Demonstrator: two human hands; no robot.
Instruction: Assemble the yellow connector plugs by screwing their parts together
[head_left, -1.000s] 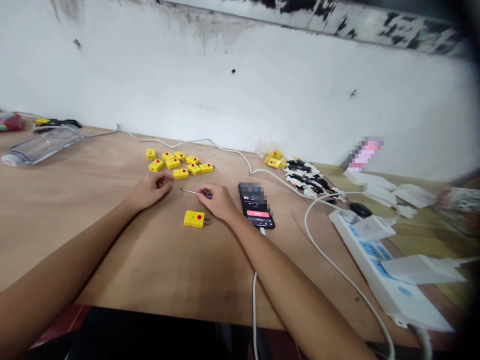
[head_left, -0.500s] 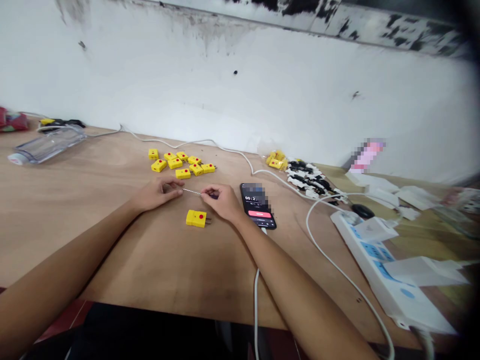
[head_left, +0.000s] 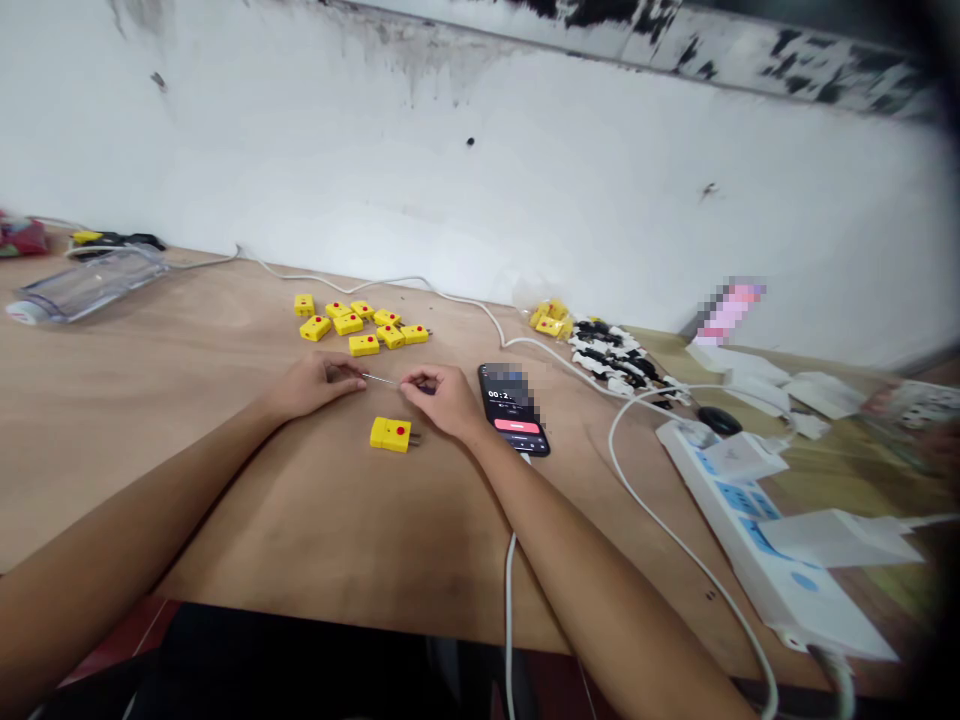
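Grip: our right hand is closed on a slim pick, its thin metal shaft pointing left; our left hand is curled at the shaft's tip, and we cannot tell whether it holds it.
Just below the hands: a yellow thermocouple plug lies on the worktop, prongs pointing right.
Upper centre: a loose cluster of yellow plugs, red-dotted.
Right of the hands: a black smartphone showing digits and a red button, on a white charging cable.
Lower right: a white power strip.
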